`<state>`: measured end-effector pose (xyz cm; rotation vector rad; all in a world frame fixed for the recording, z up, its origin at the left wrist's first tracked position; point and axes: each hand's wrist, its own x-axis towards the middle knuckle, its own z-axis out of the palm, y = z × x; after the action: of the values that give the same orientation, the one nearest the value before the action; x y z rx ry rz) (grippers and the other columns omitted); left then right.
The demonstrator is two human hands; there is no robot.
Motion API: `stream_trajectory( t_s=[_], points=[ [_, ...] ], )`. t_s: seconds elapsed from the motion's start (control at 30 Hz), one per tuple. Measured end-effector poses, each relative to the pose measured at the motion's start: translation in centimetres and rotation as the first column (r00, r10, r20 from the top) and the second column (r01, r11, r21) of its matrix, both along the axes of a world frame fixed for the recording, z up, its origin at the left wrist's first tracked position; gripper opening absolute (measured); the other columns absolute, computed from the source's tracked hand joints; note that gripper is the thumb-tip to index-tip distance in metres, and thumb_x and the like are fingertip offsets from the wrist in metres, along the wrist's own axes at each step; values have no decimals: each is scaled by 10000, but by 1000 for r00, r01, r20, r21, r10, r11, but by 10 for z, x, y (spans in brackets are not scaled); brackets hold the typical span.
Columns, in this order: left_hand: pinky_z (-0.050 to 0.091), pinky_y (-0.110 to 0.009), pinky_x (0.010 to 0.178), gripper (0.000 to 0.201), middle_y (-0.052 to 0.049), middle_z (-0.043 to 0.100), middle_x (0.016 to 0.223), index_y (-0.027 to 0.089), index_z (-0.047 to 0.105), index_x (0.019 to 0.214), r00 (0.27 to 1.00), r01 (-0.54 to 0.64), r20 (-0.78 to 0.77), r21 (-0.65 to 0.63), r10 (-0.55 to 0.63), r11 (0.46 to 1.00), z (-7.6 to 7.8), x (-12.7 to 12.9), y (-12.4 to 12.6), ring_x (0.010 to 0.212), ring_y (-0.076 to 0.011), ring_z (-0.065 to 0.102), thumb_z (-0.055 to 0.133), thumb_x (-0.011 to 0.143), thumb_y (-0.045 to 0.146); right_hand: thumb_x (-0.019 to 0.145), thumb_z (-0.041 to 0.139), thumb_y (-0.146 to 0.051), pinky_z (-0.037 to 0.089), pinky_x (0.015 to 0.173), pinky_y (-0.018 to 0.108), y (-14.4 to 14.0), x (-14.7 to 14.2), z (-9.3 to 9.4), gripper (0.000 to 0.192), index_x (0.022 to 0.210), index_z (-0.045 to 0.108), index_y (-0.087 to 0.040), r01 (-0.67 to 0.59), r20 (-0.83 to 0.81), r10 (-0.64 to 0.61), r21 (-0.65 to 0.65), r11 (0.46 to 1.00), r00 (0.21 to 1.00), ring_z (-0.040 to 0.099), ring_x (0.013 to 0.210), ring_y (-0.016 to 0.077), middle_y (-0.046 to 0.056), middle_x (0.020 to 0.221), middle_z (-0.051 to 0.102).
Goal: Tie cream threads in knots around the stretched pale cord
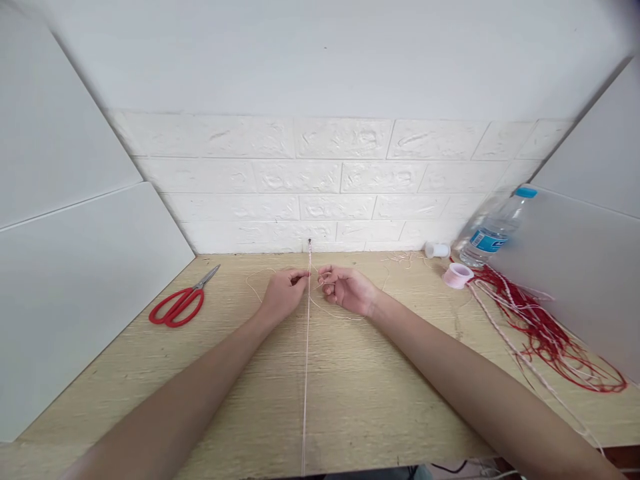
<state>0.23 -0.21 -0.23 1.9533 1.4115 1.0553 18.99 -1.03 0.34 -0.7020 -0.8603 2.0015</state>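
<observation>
Fingertips of the left hand (283, 293) and right hand (345, 288) pinch thin pale cords beside the taut pink string (307, 347); uneven pulling could likely slip the knot.

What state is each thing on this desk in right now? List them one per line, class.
Left hand: pinching the cord.
Right hand: fingers curled, holding thin thread.
Cord: stretched tight, running from the wall toward the camera.
Scissors: closed, lying flat.
Bottle: capped, tilted against the side panel.
Pink spool: standing on its end.
Red threads: loose, tangled on the desk.
</observation>
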Motion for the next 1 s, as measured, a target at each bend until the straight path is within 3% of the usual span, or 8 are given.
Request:
stream_trajectory(
  t_s=[0.3,0.43,0.6,0.73,0.9,1.0],
  points=[
    [495,-332,857,256,-45,723,991,206,742,931,998,25,-62,61,-21,998,0,-2,1,928,-197,648,523,826,289,634,642,-95,290,508,232,-35,20,8,236,850,601,-181,6,-9,-7,-41,999,1000,450,555,88,-24,695,575],
    [494,-329,845,251,-35,723,974,220,744,925,998,23,-66,62,-18,998,0,-3,0,900,-194,648,523,832,294,651,649,-139,267,491,235,-41,44,19,197,829,585,-193,129,-5,-129,7,992,992,409,537,99,-21,649,537],
    [492,-326,842,247,-36,719,987,213,743,918,998,24,-55,42,-21,999,2,-5,-1,898,-195,645,531,828,304,706,652,-310,126,428,249,-31,80,31,185,817,590,-177,323,289,-336,94,942,896,307,448,80,-31,567,489],
    [489,-321,839,248,-36,717,980,204,740,917,998,19,-60,46,-16,999,3,-5,-1,886,-189,640,527,830,297,734,610,-369,102,432,262,-28,99,37,222,843,624,-176,317,451,-393,236,918,802,287,432,80,-40,509,443],
    [491,-318,819,251,-35,709,955,208,737,924,997,24,-73,60,-19,998,-1,-5,0,847,-182,632,516,833,287,718,647,-322,114,446,266,-36,109,54,172,825,641,-189,404,320,-556,433,806,767,267,453,88,-34,505,401],
    [497,-315,792,248,-46,693,951,200,731,931,998,7,-68,80,-1,997,0,-5,0,835,-179,626,519,824,273,710,635,-291,173,460,261,-43,114,66,164,862,638,-229,397,212,-525,443,804,824,296,478,109,-32,514,378]
  ],
)
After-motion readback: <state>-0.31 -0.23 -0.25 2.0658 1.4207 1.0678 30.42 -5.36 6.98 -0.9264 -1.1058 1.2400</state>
